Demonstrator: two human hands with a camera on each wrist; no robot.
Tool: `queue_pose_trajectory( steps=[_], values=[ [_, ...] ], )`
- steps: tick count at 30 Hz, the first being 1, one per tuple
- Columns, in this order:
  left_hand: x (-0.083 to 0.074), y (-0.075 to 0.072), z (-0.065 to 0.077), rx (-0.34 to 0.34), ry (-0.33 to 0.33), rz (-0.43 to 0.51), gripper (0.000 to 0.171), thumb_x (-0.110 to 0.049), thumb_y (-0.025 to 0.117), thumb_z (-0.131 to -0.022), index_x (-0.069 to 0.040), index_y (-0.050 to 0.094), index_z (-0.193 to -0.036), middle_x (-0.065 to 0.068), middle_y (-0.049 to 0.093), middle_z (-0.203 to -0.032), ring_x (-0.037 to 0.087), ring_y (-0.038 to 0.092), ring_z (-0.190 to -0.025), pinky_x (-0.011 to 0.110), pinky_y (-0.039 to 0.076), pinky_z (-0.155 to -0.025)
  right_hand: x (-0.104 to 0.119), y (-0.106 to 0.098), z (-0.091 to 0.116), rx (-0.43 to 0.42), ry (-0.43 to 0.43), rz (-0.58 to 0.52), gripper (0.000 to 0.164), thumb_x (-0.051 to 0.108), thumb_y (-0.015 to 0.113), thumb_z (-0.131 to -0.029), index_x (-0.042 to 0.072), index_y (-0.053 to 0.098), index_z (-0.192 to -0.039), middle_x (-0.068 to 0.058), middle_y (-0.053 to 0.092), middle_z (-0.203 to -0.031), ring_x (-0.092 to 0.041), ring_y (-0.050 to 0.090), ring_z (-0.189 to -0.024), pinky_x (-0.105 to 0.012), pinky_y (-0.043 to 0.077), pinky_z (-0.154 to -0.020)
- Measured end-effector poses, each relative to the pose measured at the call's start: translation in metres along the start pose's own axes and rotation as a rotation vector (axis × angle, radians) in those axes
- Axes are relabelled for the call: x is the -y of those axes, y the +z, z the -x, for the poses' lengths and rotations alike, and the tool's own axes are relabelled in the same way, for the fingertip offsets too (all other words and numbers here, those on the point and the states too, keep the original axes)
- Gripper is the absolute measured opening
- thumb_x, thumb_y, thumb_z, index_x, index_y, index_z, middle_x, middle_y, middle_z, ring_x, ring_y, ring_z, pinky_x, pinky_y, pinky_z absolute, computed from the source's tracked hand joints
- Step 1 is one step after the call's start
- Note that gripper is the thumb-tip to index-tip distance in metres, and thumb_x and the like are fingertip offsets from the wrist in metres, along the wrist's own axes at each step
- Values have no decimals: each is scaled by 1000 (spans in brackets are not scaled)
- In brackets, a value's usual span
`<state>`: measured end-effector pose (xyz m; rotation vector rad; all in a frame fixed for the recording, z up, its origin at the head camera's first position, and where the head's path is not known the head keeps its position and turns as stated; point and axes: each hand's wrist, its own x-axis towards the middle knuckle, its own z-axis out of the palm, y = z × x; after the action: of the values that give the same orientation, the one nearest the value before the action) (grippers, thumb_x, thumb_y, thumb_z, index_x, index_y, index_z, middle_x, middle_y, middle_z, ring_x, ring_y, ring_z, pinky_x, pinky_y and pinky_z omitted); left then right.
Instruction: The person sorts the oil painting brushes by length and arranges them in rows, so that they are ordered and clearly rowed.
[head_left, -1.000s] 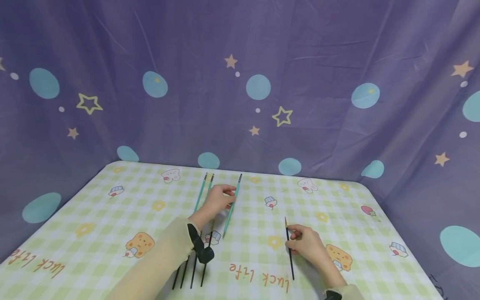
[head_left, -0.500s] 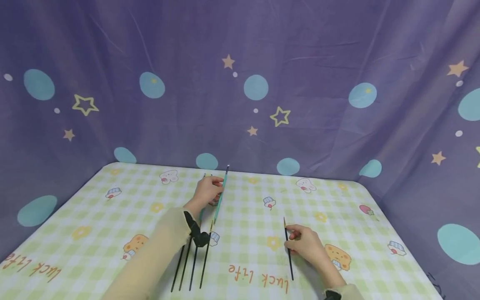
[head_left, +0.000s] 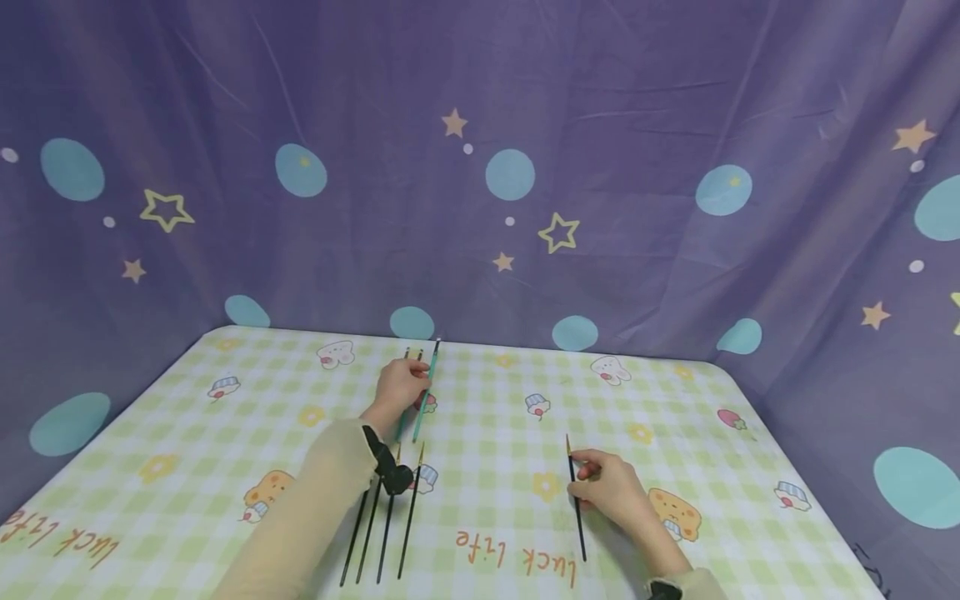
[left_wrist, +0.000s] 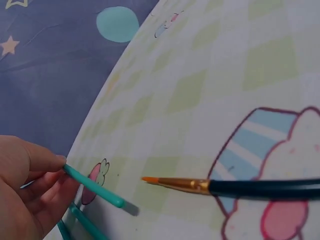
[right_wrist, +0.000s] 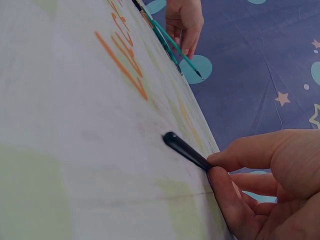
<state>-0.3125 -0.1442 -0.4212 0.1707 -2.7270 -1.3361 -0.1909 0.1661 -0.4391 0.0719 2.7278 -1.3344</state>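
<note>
My left hand (head_left: 401, 387) pinches a teal paintbrush (head_left: 421, 417) near the far side of the table, its dark bristle end pointing away. In the left wrist view, that teal handle (left_wrist: 95, 186) slants between thumb and fingers, its rounded end over the cloth. Other teal paintbrushes (left_wrist: 89, 223) lie just beside it, partly hidden by the hand. Several black paintbrushes (head_left: 409, 521) lie side by side nearer me, partly under the left sleeve. On the right, my right hand (head_left: 611, 487) pinches a black paintbrush (head_left: 580, 529) between thumb and fingertips, its bristles pointing away.
A green-and-white checked tablecloth (head_left: 495, 467) with cartoon prints covers the table. Behind its far edge hangs a purple curtain (head_left: 637, 275) with stars and dots. The left forearm's sleeve (head_left: 300, 517) crosses over the left part of the table.
My left hand has carried the teal paintbrush leftward, close to the other teal ones. The right hand keeps its pinch on the black paintbrush and has hardly moved.
</note>
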Motion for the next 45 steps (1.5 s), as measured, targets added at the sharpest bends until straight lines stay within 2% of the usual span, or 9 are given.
queue_pose_trajectory(
  steps=[3,8,14,22,29,45],
  values=[
    [3,2,0,-4,-18,-17,26,-6,61,-81,-1,65,-107,13,66,-93,13,62,-57,28,51,-64,-1,1,-1,4,-2,-9,49,4,71,-69,3,59,-117,-2,54,-77,-10,56,-56,-24,51,-49],
    [5,6,0,-25,-33,-76,25,-8,64,-80,-1,67,-104,13,67,-93,15,63,-62,26,51,-59,-1,1,0,4,-5,-13,49,3,70,-69,3,60,-117,-2,54,-78,-10,56,-57,-24,51,-49],
    [4,6,1,-46,-7,-133,26,-10,67,-77,-1,68,-101,10,68,-88,22,63,-81,35,51,-75,-1,0,0,0,-1,-3,49,4,71,-70,4,59,-117,-2,54,-77,-10,56,-56,-24,51,-48],
    [5,6,0,-30,7,-145,27,-11,68,-77,-1,68,-102,9,68,-86,21,63,-78,36,51,-74,-1,1,0,2,-20,9,49,5,71,-70,3,59,-117,-2,54,-77,-10,56,-55,-24,51,-48],
    [3,7,1,-43,6,-181,28,-12,69,-75,-2,68,-101,9,68,-87,22,63,-82,37,50,-77,3,0,2,6,-34,91,53,12,75,-69,2,58,-118,0,54,-75,-9,56,-50,-24,46,-48],
    [1,7,4,-35,24,-208,27,-10,68,-76,-3,68,-102,7,68,-86,23,62,-84,38,50,-76,10,0,1,-6,-13,130,51,1,67,-68,-2,57,-117,-2,52,-74,-10,52,-51,-23,48,-47]
  ],
)
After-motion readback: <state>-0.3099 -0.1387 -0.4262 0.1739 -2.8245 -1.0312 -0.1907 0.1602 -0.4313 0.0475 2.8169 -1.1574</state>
